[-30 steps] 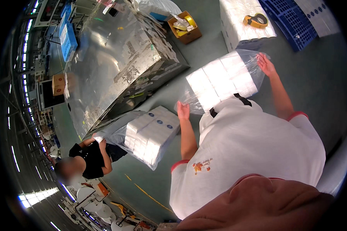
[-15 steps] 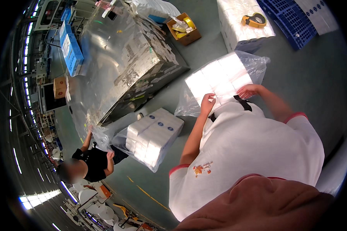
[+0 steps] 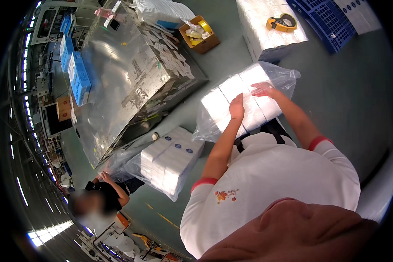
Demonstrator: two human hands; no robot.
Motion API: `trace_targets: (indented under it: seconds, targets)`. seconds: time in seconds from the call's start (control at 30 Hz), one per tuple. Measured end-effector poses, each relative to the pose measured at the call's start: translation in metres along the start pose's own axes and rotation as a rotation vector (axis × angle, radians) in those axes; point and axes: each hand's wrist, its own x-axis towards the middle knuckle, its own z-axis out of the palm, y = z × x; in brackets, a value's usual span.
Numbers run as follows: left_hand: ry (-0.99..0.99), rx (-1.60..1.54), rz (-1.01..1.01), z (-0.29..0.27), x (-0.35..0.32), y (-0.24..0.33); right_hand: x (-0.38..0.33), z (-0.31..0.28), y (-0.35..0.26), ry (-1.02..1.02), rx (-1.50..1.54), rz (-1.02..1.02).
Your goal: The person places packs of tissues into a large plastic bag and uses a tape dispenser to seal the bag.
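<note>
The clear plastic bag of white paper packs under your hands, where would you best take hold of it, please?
Probably at the loose, gathered mouth of the clear plastic bag of white paper packs, at its far right end: the film is slack there, while the packed sides are taut. The left hand and right hand lie flat on top.

Both hands, left hand (image 3: 237, 106) and right hand (image 3: 263, 89), rest flat on a clear bag of white packs (image 3: 242, 102)

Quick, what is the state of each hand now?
Left hand: open, flat on the bagged white packs.
Right hand: open, fingers spread on the same packs.
</note>
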Motion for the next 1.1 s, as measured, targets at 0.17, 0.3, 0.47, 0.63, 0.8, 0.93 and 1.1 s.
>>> trace_targets:
  seconds: [0.17, 0.3, 0.47, 0.63, 0.8, 0.93, 1.1]
  targets:
    - [0.0, -0.118, 0.194, -0.006, -0.02, 0.03, 0.017, -0.016, 0.009, -0.003, 0.054, 0.018]
    - [-0.102, -0.134, 0.238, 0.026, -0.049, 0.014, 0.001, 0.001, -0.008, -0.021, 0.127, 0.02]
    - [-0.295, 0.073, 0.302, 0.04, -0.061, 0.03, -0.03, -0.023, 0.014, -0.167, -0.046, -0.26]
    - [-0.404, 0.045, 0.2, 0.041, -0.06, 0.035, -0.148, -0.036, -0.105, -0.511, -0.69, 0.436]
    - [-0.326, 0.009, 0.114, 0.031, -0.063, 0.055, -0.089, -0.138, -0.253, 0.865, -0.956, -0.633]
    - [-0.31, 0.097, 0.027, 0.03, -0.071, 0.064, -0.039, -0.15, -0.282, 1.035, -1.69, -0.437]
    - [-0.216, 0.064, 0.001, 0.012, -0.049, 0.08, -0.016, -0.218, -0.26, 1.063, -1.756, -0.301]
